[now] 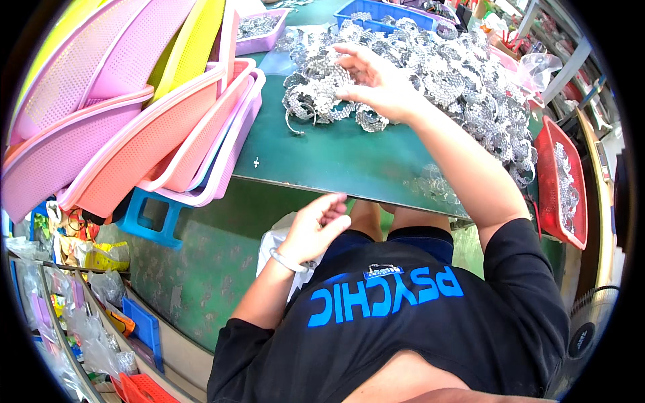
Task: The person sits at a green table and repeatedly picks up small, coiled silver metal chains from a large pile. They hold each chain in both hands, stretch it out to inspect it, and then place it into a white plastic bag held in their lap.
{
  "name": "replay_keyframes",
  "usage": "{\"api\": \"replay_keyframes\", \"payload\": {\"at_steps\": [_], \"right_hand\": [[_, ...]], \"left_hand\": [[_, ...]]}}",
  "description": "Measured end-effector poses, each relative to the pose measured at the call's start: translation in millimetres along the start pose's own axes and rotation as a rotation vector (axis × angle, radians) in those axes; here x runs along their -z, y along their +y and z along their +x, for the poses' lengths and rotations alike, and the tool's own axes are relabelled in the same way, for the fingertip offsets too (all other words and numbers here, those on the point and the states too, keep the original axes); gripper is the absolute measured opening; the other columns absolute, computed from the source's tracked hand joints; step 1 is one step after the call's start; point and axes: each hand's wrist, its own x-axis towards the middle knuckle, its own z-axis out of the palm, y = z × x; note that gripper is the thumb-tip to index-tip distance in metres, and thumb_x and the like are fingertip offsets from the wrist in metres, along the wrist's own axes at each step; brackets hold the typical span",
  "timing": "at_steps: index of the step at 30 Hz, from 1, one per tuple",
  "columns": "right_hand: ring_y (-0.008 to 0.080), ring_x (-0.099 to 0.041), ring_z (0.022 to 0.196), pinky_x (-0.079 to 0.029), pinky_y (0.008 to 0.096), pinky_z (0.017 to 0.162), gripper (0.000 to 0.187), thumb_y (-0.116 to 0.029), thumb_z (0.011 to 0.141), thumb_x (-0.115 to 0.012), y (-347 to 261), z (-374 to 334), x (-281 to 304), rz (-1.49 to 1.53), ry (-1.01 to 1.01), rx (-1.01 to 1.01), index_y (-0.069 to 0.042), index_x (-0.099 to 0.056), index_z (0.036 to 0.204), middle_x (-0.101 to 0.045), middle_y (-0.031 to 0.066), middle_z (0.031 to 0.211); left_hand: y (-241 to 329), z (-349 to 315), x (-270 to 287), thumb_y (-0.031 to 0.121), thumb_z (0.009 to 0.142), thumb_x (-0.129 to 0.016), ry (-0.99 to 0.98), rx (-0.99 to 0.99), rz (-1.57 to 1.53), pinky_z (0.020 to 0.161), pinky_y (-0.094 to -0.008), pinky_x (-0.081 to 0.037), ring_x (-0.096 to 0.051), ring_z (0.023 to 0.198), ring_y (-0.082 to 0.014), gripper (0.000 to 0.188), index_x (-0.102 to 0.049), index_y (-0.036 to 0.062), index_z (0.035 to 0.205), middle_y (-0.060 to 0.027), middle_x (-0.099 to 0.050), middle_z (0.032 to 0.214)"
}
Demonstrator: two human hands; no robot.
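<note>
A big heap of curled, shiny silver metal strips (450, 80) spreads over the green table (295, 158). My right hand (376, 84) reaches over the heap's near left part, its thumb and fingers apart and nothing seen between them. Whether its fingertips touch the strips I cannot tell. Just off the table's front edge is my left hand (316, 225), with a pale bangle (287, 260) at the wrist. Its fingers are loosely bent, the thumb is apart from them, and no held thing shows. A tiny silver cross-shaped piece (256, 162) lies on the tabletop to the left.
Nested pink, purple and yellow perforated baskets (151, 144) lean at the left, above a blue stool (151, 218). A red basket (561, 185) with silver strips stands at the right. A blue tray (386, 15) and a pink tray (262, 33) sit at the back.
</note>
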Motion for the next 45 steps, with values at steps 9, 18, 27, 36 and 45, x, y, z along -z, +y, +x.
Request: {"api": "replay_keyframes", "payload": {"at_steps": [9, 18, 27, 36, 45], "right_hand": [[0.0194, -0.045, 0.116, -0.034, 0.0337, 0.101, 0.076, -0.001, 0.072, -0.07, -8.9, -100.6, -18.6, 0.686, 0.057, -0.006, -0.005, -0.029, 0.137, -0.046, 0.0118, 0.126], [0.0223, -0.043, 0.12, -0.033, 0.0361, 0.103, 0.078, 0.0, 0.072, -0.07, 1.1, -142.0, -9.5, 0.77, 0.133, 0.059, -0.004, -0.027, 0.137, -0.042, 0.0138, 0.132], [0.0218, -0.042, 0.12, -0.034, 0.0354, 0.101, 0.081, -0.004, 0.073, -0.071, 0.9, -160.6, 3.4, 0.674, 0.126, 0.075, -0.005, -0.024, 0.139, -0.038, 0.0128, 0.134], [0.0234, -0.04, 0.123, -0.033, 0.0374, 0.103, 0.082, -0.003, 0.072, -0.07, 7.3, -168.7, 10.3, 0.59, 0.17, 0.102, -0.005, -0.022, 0.139, -0.037, 0.0152, 0.136], [0.0236, -0.038, 0.125, -0.029, 0.0381, 0.105, 0.08, 0.007, 0.072, -0.064, 10.2, -172.5, 9.5, 0.378, 0.164, 0.189, -0.004, -0.022, 0.139, -0.036, 0.0156, 0.137]], "left_hand": [[61.6, 45.3, -25.5, 0.022, 0.09, -0.053, 0.074, -0.258, -0.336, 0.081, -0.0309, -0.047, -0.056, 0.098, -0.0186, 0.055, -0.029, 0.0013, 0.134, -0.0116, -0.052, 0.115], [76.2, 54.9, -63.4, 0.005, 0.08, -0.065, 0.016, -0.229, -0.384, 0.084, -0.0268, -0.046, -0.053, 0.095, -0.0136, 0.066, -0.028, 0.0005, 0.134, -0.0129, -0.049, 0.112], [72.0, 62.3, -81.7, -0.004, 0.075, -0.067, -0.011, -0.23, -0.344, 0.08, -0.0269, -0.048, -0.053, 0.091, -0.0138, 0.074, -0.024, 0.0055, 0.135, -0.0107, -0.049, 0.105], [73.3, 66.8, -88.7, -0.003, 0.072, -0.069, -0.055, -0.199, -0.277, 0.082, -0.0292, -0.048, -0.053, 0.093, -0.0159, 0.083, -0.019, 0.0082, 0.138, -0.0138, -0.045, 0.113], [74.4, 73.2, -84.5, 0.007, 0.079, -0.066, -0.03, -0.153, -0.324, 0.084, -0.029, -0.047, -0.052, 0.097, -0.0161, 0.072, -0.023, -0.0002, 0.136, -0.013, -0.047, 0.112]]}}
